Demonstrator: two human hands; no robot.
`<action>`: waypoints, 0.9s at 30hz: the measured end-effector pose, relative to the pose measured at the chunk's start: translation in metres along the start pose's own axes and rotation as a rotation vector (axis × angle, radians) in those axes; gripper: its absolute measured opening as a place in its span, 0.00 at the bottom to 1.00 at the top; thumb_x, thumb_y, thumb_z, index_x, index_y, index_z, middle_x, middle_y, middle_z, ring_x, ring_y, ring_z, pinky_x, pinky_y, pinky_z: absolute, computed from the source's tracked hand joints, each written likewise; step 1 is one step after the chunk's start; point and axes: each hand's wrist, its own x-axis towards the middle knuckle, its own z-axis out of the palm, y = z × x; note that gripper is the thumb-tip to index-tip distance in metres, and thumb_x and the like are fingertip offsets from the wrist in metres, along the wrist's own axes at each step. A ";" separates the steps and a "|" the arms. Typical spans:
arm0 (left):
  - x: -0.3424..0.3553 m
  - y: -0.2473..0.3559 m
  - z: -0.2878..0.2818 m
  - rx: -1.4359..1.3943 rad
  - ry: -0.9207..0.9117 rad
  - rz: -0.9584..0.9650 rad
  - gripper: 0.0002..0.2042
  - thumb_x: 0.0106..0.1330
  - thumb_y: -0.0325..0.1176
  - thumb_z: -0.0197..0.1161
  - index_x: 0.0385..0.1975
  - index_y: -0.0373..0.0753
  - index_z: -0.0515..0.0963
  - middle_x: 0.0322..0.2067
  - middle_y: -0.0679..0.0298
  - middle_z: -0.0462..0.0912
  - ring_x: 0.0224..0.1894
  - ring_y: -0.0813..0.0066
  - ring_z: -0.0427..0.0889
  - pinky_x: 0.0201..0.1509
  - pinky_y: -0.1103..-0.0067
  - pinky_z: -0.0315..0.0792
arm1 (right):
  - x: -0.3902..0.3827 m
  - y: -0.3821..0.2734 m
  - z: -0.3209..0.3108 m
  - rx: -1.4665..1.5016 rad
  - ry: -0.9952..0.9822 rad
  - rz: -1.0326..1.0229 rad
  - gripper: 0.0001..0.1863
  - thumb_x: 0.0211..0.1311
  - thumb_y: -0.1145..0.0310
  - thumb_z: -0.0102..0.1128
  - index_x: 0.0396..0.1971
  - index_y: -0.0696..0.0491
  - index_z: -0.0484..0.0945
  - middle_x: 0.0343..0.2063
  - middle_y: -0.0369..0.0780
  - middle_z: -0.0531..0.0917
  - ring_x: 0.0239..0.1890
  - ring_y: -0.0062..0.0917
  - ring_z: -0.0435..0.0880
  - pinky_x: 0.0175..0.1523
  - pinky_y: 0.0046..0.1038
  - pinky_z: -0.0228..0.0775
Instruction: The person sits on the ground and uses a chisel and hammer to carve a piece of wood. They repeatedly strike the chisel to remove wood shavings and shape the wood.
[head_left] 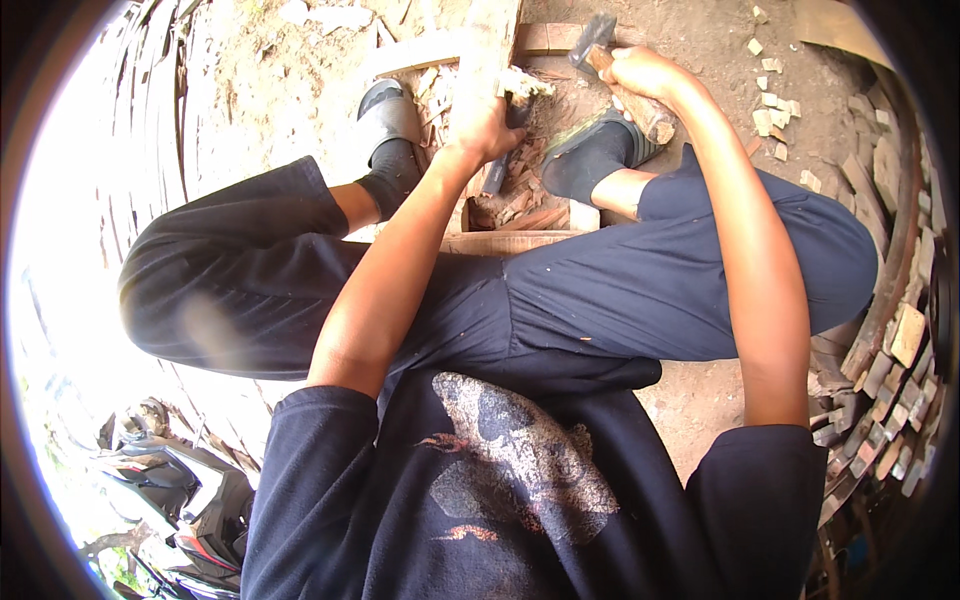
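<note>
My left hand (485, 130) is closed around a dark chisel-like tool (496, 176). A pale, frayed wooden end (527, 82) shows just above my fingers, and a dark flat part sticks out below them. It stands against a light wooden board (490, 40) between my feet; my hand hides where the two meet. My right hand (640, 75) grips a hammer (597, 60) by its thick wooden handle. The dark hammer head is raised to the right of the chisel, apart from it.
Wood chips (520, 205) lie between my sandalled feet, inside wooden crosspieces (510, 242). Small offcuts (770, 118) are scattered on the dirt at far right. Stacked wood pieces (890, 390) line the right side. A motorcycle (190, 490) stands at lower left.
</note>
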 end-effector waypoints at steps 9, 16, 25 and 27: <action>-0.011 0.033 -0.024 -0.469 -0.172 -0.151 0.26 0.53 0.49 0.63 0.38 0.27 0.79 0.33 0.46 0.83 0.43 0.61 0.82 0.50 0.69 0.72 | 0.008 0.049 0.004 -0.340 0.030 0.204 0.22 0.54 0.72 0.46 0.50 0.63 0.71 0.38 0.53 0.82 0.36 0.41 0.84 0.38 0.40 0.76; 0.039 0.012 -0.072 -1.242 0.051 -0.073 0.16 0.59 0.42 0.55 0.26 0.33 0.76 0.21 0.57 0.82 0.21 0.72 0.80 0.32 0.76 0.74 | 0.016 0.050 0.010 -0.424 0.082 0.244 0.20 0.51 0.72 0.49 0.42 0.68 0.75 0.37 0.56 0.81 0.36 0.41 0.84 0.40 0.36 0.75; 0.159 -0.007 -0.172 -0.139 0.329 -0.215 0.24 0.49 0.56 0.68 0.35 0.40 0.82 0.30 0.55 0.84 0.35 0.62 0.83 0.44 0.71 0.75 | 0.006 0.020 0.010 -0.326 0.038 0.394 0.24 0.55 0.78 0.45 0.55 0.57 0.70 0.42 0.50 0.81 0.29 0.37 0.85 0.28 0.34 0.78; 0.178 -0.005 -0.174 -0.073 0.259 -0.176 0.25 0.48 0.57 0.69 0.36 0.41 0.82 0.31 0.57 0.84 0.35 0.63 0.83 0.44 0.71 0.75 | 0.008 0.022 0.011 -0.342 0.046 0.396 0.31 0.54 0.80 0.45 0.61 0.46 0.66 0.48 0.47 0.79 0.33 0.37 0.85 0.31 0.34 0.79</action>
